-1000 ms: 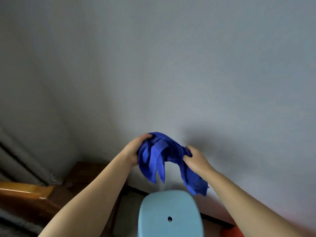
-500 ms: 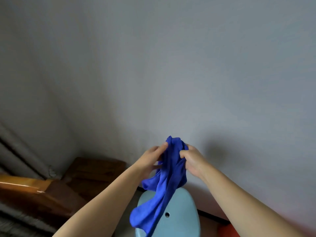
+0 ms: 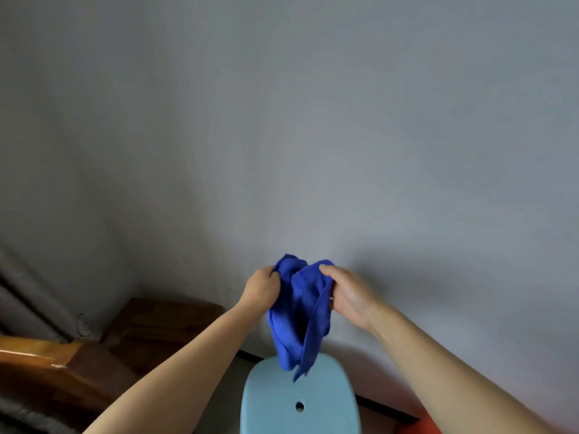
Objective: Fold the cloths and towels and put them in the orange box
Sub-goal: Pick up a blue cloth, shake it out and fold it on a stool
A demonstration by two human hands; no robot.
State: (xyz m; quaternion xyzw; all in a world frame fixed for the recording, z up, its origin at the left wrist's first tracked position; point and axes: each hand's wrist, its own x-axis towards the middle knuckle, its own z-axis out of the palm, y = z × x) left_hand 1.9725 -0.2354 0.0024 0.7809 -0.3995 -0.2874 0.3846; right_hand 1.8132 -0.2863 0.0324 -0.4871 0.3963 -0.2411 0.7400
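Observation:
A bright blue cloth [image 3: 297, 311] hangs bunched in the air in front of a grey wall. My left hand [image 3: 261, 289] grips its upper left edge with curled fingers. My right hand [image 3: 349, 294] pinches the upper right edge between thumb and fingers. The two hands are close together, and the cloth's lower end dangles just above a light blue stool. A sliver of the orange box [image 3: 418, 426] shows at the bottom right, mostly out of frame.
The light blue stool [image 3: 300, 402] with a hole in its seat stands directly below the cloth. Dark wooden furniture [image 3: 150, 330] sits at the lower left, beside a grey curtain [image 3: 28, 305]. A dark baseboard [image 3: 385, 408] runs along the wall.
The cloth's long trailing end has been gathered up and now hangs shorter between the hands. My left hand closed on the upper left edge; the hands drew slightly apart.

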